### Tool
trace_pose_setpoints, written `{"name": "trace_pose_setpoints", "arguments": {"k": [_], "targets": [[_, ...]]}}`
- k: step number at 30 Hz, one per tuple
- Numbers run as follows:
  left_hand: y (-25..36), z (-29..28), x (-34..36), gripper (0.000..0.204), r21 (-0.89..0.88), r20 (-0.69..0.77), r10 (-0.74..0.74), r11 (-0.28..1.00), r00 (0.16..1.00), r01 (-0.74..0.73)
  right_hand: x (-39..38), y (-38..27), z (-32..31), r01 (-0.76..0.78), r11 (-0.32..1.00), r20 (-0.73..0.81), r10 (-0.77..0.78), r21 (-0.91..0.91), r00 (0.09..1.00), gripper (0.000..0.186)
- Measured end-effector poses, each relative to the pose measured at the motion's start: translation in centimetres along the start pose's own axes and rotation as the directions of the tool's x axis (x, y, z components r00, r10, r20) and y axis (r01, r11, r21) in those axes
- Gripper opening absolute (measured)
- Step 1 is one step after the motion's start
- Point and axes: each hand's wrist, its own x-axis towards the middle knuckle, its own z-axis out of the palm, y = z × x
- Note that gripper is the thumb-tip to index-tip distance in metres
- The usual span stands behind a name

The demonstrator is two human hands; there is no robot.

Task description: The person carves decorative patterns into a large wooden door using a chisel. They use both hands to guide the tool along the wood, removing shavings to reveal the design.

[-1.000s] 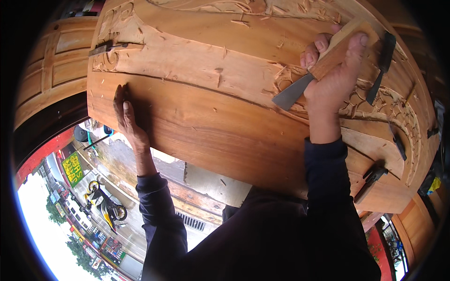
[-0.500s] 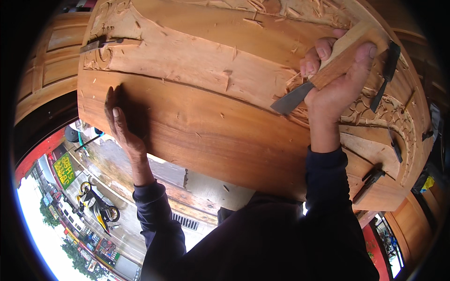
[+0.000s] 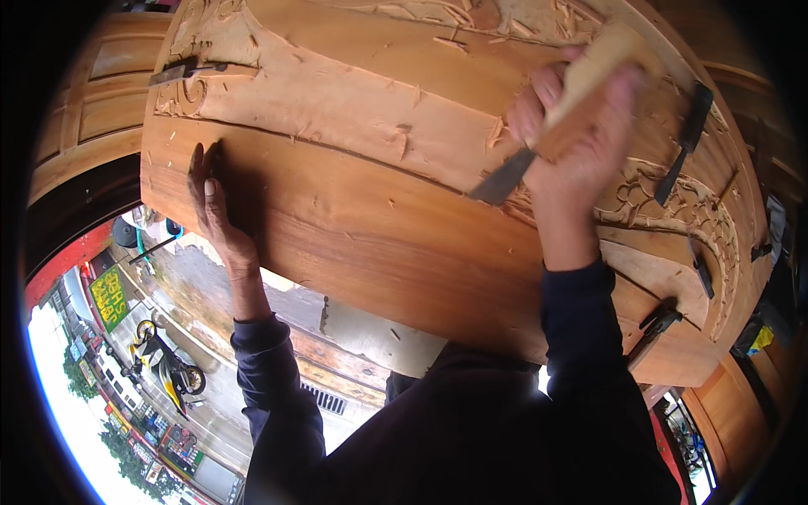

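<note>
My right hand [image 3: 576,151], slightly blurred, grips a wide-bladed chisel by its pale wooden handle [image 3: 598,76]. The dark steel blade [image 3: 501,180] angles down-left onto the carved band of a large wooden panel [image 3: 362,236], among curled shavings. My left hand [image 3: 220,220] rests along the panel's smooth near part at the left, fingers stretched out. Beside my right hand lies a dark-handled tool [image 3: 683,143] on the scalloped carving. Other dark tools or fittings sit at the panel's upper left [image 3: 177,74] and lower right [image 3: 656,326].
Framed wooden doors [image 3: 109,63] stand beyond the panel's left end, more woodwork [image 3: 715,408] at the right. Below lie worn concrete and a pale board [image 3: 379,337]. A road with a parked motorbike [image 3: 168,366], vehicles and a green sign [image 3: 109,299] shows at lower left.
Since half a second ago my right hand and chisel have moved a little left and up, and are now blurred. My left hand keeps its place on the panel; the whole view has shifted slightly.
</note>
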Motion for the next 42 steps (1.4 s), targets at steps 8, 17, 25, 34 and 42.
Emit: {"name": "trace_pose_setpoints", "arguments": {"k": [8, 17, 25, 34, 42], "targets": [[1.0, 0.8, -0.1, 0.061, 0.059, -0.019, 0.001, 0.998, 1.000, 0.000, -1.0, -2.9, -3.4, 0.091, 0.984, -0.124, -0.110, -0.154, 0.986, 0.066], [0.3, 0.7, -0.1, 0.061, -0.008, -0.029, -0.001, 1.000, 1.000, 0.001, -3.0, -2.2, -3.8, 0.248, 0.968, 0.082, -0.244, -0.039, 0.966, 0.069], [-0.4, 0.7, 0.0, 0.063, -0.125, 0.005, 0.006, 0.992, 1.000, -0.006, -1.7, -1.5, -3.8, 0.117, 0.990, -0.026, -0.120, -0.078, 0.992, 0.069], [-0.2, 0.1, 0.0, 0.061, 0.067, 0.002, 0.030, 0.997, 1.000, -0.031, -2.0, -3.2, -3.9, -0.061, 0.889, 0.234, -0.053, 0.455, 0.971, 0.065], [0.4, 0.4, -0.1, 0.063, 0.170, -0.008, 0.020, 0.985, 1.000, -0.018, -2.1, -4.6, -5.8, 0.137, 0.986, -0.065, -0.144, -0.099, 0.987, 0.066]]}}
